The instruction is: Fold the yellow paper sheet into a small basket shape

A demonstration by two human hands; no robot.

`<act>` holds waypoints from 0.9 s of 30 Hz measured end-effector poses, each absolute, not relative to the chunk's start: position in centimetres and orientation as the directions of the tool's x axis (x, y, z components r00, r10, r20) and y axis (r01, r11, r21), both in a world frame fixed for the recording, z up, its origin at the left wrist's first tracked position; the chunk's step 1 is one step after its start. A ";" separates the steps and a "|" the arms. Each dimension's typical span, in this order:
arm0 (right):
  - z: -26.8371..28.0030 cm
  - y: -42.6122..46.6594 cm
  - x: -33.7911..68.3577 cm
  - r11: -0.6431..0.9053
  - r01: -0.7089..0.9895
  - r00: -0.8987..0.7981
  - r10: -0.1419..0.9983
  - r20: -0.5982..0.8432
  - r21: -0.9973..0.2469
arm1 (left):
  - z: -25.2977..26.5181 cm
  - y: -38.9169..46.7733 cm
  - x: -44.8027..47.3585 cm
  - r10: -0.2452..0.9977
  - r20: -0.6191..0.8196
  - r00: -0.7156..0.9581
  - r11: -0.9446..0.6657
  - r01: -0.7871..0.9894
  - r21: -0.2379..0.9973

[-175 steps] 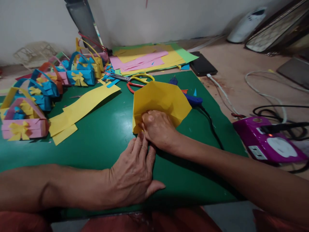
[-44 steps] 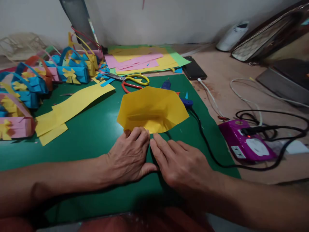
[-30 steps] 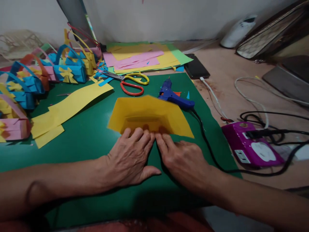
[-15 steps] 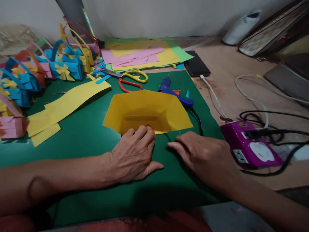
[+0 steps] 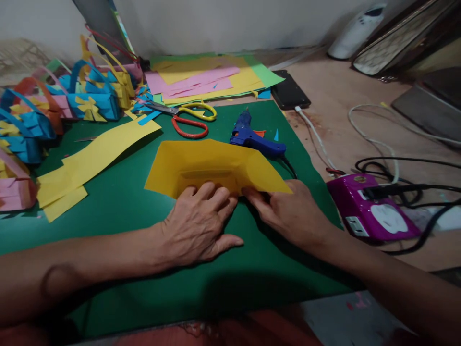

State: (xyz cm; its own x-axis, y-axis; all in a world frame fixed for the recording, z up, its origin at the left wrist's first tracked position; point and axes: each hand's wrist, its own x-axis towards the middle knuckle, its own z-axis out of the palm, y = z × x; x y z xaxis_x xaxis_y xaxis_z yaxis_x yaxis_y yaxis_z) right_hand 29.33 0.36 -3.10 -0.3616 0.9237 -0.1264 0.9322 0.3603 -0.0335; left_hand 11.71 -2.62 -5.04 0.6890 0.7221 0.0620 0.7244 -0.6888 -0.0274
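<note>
Both hands worked at the centre of the frame: the left hand [image 5: 196,223] lay flat, fingers spread, pressing down the near edge of the folded sheet of orange-yellow paper [image 5: 212,166], seemingly to pin it against the green cutting mat [image 5: 144,230] on the bench, while the right hand [image 5: 291,211] pinched the sheet's lower right corner between thumb and fingers, lifting that flap slightly. The paper sat in mid-frame, its crease running across. Just behind it at upper centre lay a blue glue gun [image 5: 252,137] and red-and-yellow-handled scissors [image 5: 189,117], within easy reach. Finished paper baskets [image 5: 90,98] crowded the upper left, clear of the working space.
</note>
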 end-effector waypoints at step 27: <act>-5.2 -0.1 30.6 0.419 0.904 -0.406 0.904 0.132 -0.090 | -5.9 -1.9 12.7 0.779 0.078 0.622 -0.619 0.783 -0.059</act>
